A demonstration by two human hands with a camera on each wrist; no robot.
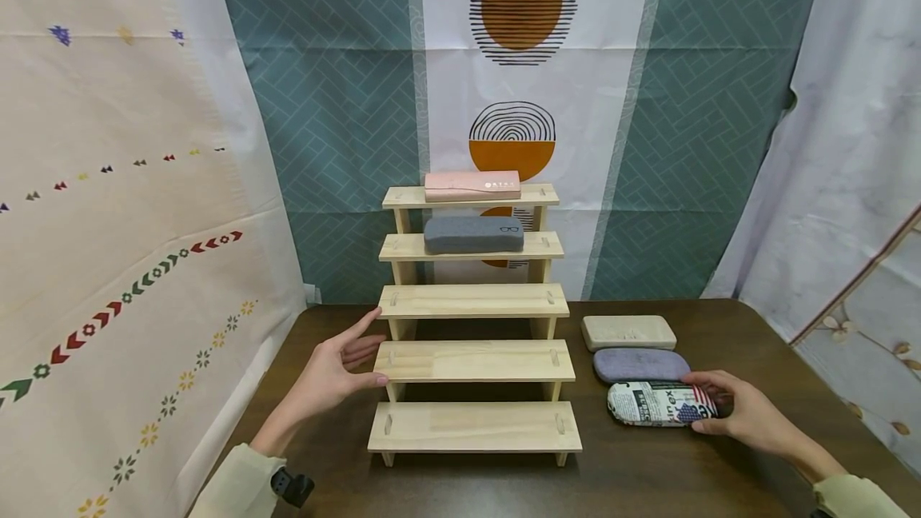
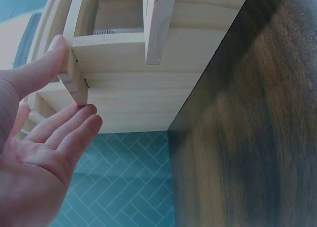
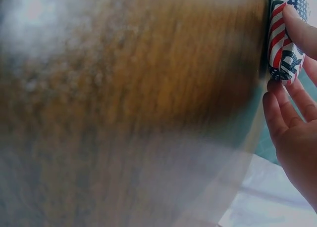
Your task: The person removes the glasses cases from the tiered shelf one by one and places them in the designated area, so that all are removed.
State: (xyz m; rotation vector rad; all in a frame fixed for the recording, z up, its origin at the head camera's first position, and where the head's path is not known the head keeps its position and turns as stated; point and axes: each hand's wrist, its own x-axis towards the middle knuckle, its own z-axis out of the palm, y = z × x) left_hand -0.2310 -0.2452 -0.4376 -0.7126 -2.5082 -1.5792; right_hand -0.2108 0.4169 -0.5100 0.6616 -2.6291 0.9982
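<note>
My right hand [image 1: 744, 414] grips the right end of a glasses case [image 1: 658, 404] with newspaper and flag print, which lies beside the shelf. In the right wrist view, the thumb presses on the case [image 3: 286, 41] while the fingertips are at its end. At the left side of a pale wooden step shelf [image 1: 475, 426], my left hand [image 1: 334, 370] is spread with fairly straight fingers. Its thumb and fingertips touch the end of a lower step [image 2: 74, 81] in the left wrist view. Behind the printed case are a purple case [image 1: 640, 364] and a cream case [image 1: 629, 332].
A pink case [image 1: 471, 186] rests on the top step, and a grey-blue case [image 1: 473, 235] on the step below it. The shelf stands on a dark wooden table [image 1: 647, 474]. Patterned cloths [image 1: 331, 118] hang behind and at both sides.
</note>
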